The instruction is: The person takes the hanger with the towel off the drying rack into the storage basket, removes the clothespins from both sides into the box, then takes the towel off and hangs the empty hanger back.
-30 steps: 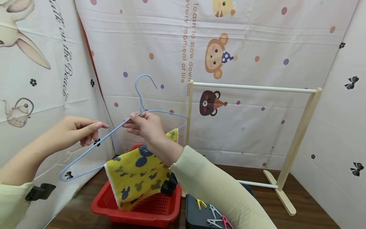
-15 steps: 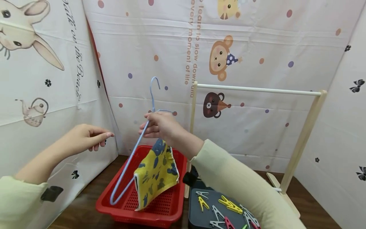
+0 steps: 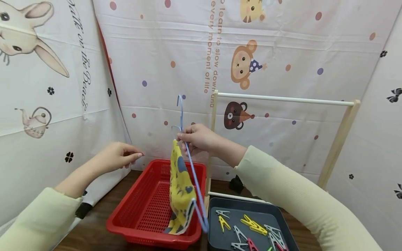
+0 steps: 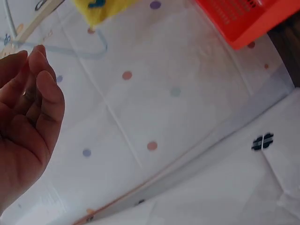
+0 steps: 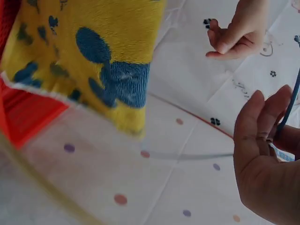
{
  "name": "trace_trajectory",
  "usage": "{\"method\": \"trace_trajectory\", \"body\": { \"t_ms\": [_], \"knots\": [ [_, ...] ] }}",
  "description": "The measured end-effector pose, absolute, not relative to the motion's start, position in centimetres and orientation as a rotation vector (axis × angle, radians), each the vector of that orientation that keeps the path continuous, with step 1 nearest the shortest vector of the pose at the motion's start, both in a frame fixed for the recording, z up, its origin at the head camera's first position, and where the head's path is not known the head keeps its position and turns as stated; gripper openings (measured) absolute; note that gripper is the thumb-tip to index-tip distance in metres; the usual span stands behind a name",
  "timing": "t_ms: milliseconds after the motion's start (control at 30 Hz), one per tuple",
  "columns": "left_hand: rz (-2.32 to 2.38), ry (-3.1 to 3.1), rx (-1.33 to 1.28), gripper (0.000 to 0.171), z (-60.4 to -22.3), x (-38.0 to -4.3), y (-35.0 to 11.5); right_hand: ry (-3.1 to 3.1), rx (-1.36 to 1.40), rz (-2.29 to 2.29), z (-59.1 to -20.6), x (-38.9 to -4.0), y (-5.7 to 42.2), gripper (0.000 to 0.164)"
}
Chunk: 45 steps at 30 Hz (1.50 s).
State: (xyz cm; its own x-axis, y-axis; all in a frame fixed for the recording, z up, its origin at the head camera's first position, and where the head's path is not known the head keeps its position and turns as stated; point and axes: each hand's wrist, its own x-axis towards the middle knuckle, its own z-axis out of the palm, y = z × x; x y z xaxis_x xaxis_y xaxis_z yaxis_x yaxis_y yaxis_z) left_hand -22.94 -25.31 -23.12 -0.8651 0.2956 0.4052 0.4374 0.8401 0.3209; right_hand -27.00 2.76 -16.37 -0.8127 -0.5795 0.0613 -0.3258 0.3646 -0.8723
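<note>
My right hand pinches a light blue wire hanger just below its hook. The hanger is turned nearly edge-on in the head view, hook up. Over its lower bar hangs a yellow towel with blue mouse-like shapes and a white edge, overlapping the red basket beneath. In the right wrist view the towel fills the upper left, and the right hand holds the wire at the right edge. My left hand holds nothing, fingers loosely bent, left of the hanger; it also shows in the left wrist view.
A wooden rack with a white top rail stands at the right. In front of it, a dark grey tray carries several clothespins. The brown tabletop meets printed white cloth walls.
My right hand has moved right and turned the hanger from broadside to nearly edge-on, the towel swinging with it. The left hand has shifted right. More of the clothespin tray shows.
</note>
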Motion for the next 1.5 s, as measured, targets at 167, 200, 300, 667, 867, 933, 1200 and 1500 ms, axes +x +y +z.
{"method": "trace_trajectory", "body": {
  "t_ms": [167, 200, 300, 667, 867, 933, 1200, 1500],
  "knots": [
    [-0.503, -2.536, -0.637, 0.019, -24.2, -24.0, -23.6, 2.606, -0.952, -1.130, -15.7, -27.1, 4.0, 0.027],
    [-0.490, -2.498, -0.662, 0.018, -24.4, -24.3, -23.3, 2.645, -0.984, -1.077, -15.6, -27.1, 4.2, 0.026],
    [-0.447, -2.405, -0.720, 0.019, -25.0, -24.9, -22.1, 2.742, -1.065, -0.950, -15.6, -27.4, 4.6, 0.026],
    [-0.236, -2.304, -0.859, 0.027, -26.5, -27.1, -17.4, 2.994, -1.129, -0.834, -16.9, -28.3, 4.8, 0.027],
    [-0.149, -2.275, -0.832, 0.025, -26.6, -27.5, -16.1, 3.113, -1.144, -0.915, -17.6, -28.5, 4.8, 0.028],
    [-0.136, -2.299, -0.813, 0.021, -26.5, -27.5, -15.9, 3.116, -1.166, -0.959, -17.8, -28.6, 4.9, 0.029],
    [-0.101, -2.361, -0.748, 0.007, -26.4, -27.8, -15.0, 3.124, -1.254, -1.084, -18.6, -29.1, 5.3, 0.028],
    [0.094, -2.286, -0.738, 0.011, -26.8, -28.0, -14.1, 3.117, -1.324, -1.127, -19.0, -29.5, 5.6, 0.025]
  ]
}}
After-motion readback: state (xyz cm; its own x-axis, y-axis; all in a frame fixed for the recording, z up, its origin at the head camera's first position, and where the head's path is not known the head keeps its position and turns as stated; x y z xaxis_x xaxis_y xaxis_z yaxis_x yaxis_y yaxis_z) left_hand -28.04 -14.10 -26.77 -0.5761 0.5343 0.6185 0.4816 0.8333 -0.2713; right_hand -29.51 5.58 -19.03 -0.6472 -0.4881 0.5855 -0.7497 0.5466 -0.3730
